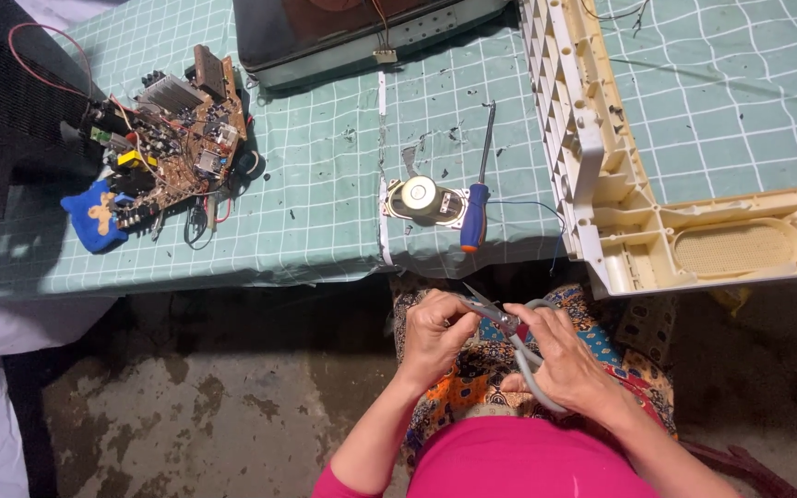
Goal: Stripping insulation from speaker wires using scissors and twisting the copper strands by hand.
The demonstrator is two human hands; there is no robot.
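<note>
My right hand (566, 361) clenches grey-handled pliers (509, 325) | my left hand (435, 325) pinches something small at their tips, steadying it | screwdriver (477, 205), speaker (422, 200) parked within reach.

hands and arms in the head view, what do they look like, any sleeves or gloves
Both are bare: no gloves, rings or watch show on the left hand or the right hand. The forearms are uncovered too. A bright pink top shows at the bottom edge, its sleeve reaching only the left upper arm.
</note>
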